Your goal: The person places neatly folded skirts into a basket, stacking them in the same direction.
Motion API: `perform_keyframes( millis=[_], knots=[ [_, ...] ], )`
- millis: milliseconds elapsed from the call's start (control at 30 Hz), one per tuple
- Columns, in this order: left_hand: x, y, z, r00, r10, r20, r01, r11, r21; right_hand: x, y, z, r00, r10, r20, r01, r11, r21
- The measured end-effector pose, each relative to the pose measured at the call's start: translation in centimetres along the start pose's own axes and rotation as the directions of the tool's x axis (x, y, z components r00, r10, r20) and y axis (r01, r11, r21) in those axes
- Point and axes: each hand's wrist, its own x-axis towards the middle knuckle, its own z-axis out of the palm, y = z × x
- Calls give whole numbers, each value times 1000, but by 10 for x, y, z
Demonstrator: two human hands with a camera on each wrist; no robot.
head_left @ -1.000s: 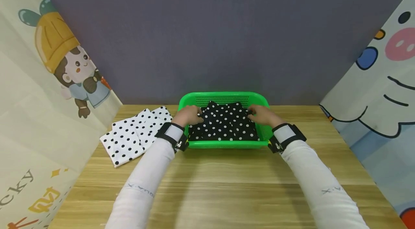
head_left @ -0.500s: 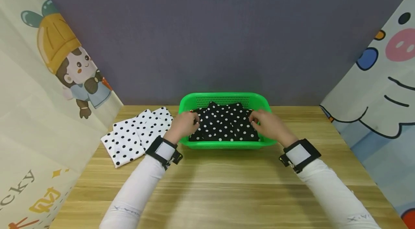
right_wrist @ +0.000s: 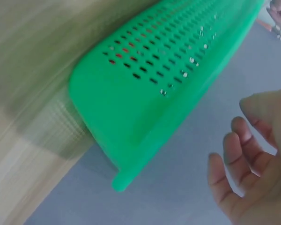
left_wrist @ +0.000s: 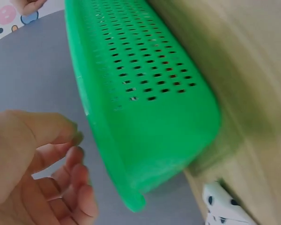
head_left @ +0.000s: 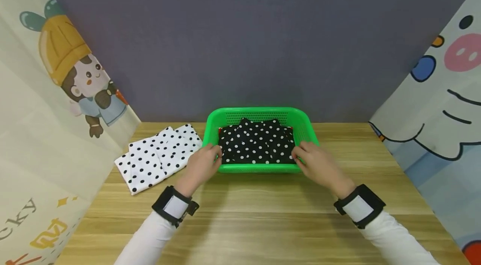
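Looks like you've backed both hands off the black cloth (head_left: 259, 144), which lies inside the basket (head_left: 259, 168), so I'd call that bit of arranging done. Left hand (head_left: 204, 160) and right hand (head_left: 315, 160) hover by the near corners, fingers loosely bent, holding nothing.

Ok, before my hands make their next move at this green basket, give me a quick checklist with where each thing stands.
1. Left hand and right hand holding nothing: ok.
2. Green basket upright on the table: ok.
3. Black dotted cloth inside the basket: ok.
4. Black cloth lying smooth: not ok, points jut up along its far edge.
5. White dotted cloth outside the basket, to its left: ok.
6. What the red material behind the basket's holes is: cannot tell.
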Motion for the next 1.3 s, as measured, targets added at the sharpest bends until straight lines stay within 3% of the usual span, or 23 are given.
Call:
perform_keyframes(
  millis=[233, 467, 900, 1067, 1300],
  knots=[
    [-21, -17, 5, 996, -71, -59, 67, 996, -58, -15, -16, 5, 997, -60, -49, 59, 998, -16],
    [-40, -41, 13, 986, -147, -79, 144, 989, -39, -29, -29, 11, 994, -92, -66, 92, 996, 0],
    [-55, -104, 32, 968, -211, -139, 219, 975, 43, -53, -53, 32, 995, -43, 87, 38, 997, 60],
    [-56, -126, 38, 956, -272, -106, 277, 960, 34, -55, -61, 37, 992, -54, 115, 43, 994, 96],
    [-54, -143, 40, 947, -320, -21, 321, 946, 42, -56, -70, 43, 985, -52, 164, 31, 991, 127]
  ],
)
